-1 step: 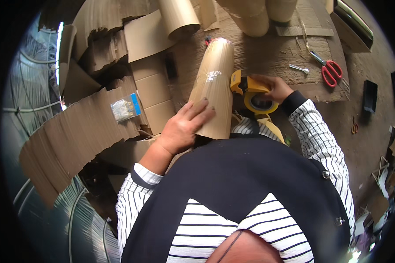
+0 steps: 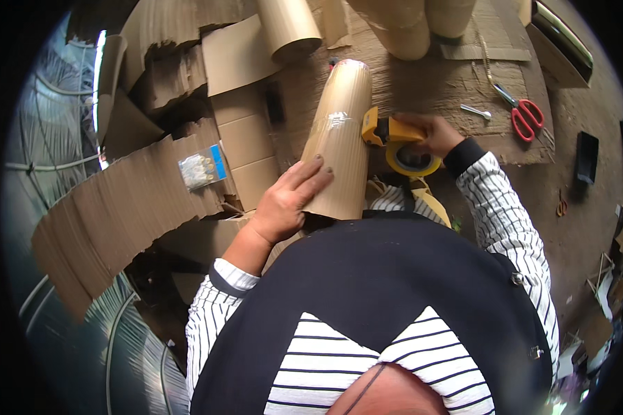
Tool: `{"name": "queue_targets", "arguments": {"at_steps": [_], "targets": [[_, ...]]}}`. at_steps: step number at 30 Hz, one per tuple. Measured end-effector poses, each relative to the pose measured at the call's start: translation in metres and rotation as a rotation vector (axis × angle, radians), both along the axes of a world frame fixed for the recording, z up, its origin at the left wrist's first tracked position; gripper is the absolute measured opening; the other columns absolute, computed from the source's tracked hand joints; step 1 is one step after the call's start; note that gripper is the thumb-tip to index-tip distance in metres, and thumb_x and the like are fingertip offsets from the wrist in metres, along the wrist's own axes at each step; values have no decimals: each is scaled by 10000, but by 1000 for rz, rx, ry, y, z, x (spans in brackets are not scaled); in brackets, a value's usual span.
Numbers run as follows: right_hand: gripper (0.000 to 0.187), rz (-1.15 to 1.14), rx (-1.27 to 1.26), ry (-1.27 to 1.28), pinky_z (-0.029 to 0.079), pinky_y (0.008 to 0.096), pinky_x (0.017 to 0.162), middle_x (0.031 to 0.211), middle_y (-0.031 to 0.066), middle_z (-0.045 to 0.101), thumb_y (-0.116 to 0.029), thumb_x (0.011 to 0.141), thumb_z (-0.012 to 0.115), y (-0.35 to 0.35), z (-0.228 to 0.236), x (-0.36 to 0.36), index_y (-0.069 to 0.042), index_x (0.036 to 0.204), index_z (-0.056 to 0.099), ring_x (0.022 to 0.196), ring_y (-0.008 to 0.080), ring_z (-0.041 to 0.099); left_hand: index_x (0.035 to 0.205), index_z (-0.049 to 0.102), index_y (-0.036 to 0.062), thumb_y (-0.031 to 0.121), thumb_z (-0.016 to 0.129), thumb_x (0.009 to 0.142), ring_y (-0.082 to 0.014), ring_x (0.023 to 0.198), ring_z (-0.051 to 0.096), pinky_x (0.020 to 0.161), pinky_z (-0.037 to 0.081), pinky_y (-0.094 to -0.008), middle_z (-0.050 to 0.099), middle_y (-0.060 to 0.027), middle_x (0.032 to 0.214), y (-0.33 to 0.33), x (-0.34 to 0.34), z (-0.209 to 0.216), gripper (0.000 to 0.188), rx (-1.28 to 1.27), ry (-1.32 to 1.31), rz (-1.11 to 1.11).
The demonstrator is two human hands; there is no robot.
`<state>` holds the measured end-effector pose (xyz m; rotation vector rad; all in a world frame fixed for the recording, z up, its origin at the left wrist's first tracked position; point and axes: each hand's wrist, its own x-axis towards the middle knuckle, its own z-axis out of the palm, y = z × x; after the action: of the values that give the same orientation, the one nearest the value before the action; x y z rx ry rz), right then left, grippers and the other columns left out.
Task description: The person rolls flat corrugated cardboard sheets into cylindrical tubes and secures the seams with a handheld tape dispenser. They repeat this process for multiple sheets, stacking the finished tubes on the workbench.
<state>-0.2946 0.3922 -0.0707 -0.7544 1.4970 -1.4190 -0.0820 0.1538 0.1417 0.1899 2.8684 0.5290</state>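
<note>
A rolled tube of corrugated cardboard [image 2: 346,149] lies with its near end against the front of my dark apron. Clear, shiny tape [image 2: 338,120] is stuck across its middle. My left hand [image 2: 287,197] rests on the tube's near left side, fingers stretched out and laid over it. In my closed right hand [image 2: 436,137] is a yellow tape dispenser [image 2: 406,131] with a roll of tape [image 2: 413,160] in it. The dispenser's front end is close beside the tube's right side; I cannot tell whether it touches.
Red-handled scissors [image 2: 526,120] and a small white spoon-like piece [image 2: 475,111] lie at the table's right. More cardboard tubes [image 2: 289,28] stand or lie at the back. Cardboard sheets [image 2: 111,214] spread leftward, with a small clear packet [image 2: 198,171] on one. A black tray [image 2: 585,157] is on the floor.
My left hand has slid slightly to the left over the tube. The whole view has shifted a little; the right hand keeps its hold on the tape dispenser.
</note>
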Motion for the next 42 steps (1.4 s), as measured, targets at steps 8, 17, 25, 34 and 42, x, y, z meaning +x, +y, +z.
{"name": "queue_targets", "arguments": {"at_steps": [8,17,25,34,42], "targets": [[658,309,141,682,495,352,956,1242,135,641,-274,697,760,-107,89,-41,-141,1318,588,1097,288,631,1389,494,179,-18,581,732,-356,1051,640,854,557,-406,535,-210,1337,-6,30,6,691,-412,-115,184],[679,111,151,440,514,365,933,1251,138,638,-173,736,759,-37,39,9,-174,1377,537,1075,273,651,1373,520,181,-25,563,759,-372,974,667,819,571,-407,572,-218,1299,-35,70,-24,648,-196,19,298],[637,102,33,347,498,341,967,1270,133,631,-170,732,753,-90,24,29,-149,1343,572,1067,256,648,1380,504,41,-7,475,899,-300,1219,576,1013,475,-366,547,-198,1364,-75,106,-46,485,272,105,684],[615,655,348,760,545,323,868,1137,112,690,-271,687,794,-236,126,-30,-175,1275,641,918,248,680,1416,428,11,-10,544,889,-294,1228,538,1025,446,-361,566,-152,1319,-60,155,-89,539,640,25,1108],[665,572,208,708,527,322,921,1222,101,662,-220,722,784,-192,92,-25,-170,1349,569,1019,217,672,1336,560,132,-27,497,804,-322,952,686,799,576,-388,657,-145,1189,-83,105,-37,559,-142,81,545]]}}
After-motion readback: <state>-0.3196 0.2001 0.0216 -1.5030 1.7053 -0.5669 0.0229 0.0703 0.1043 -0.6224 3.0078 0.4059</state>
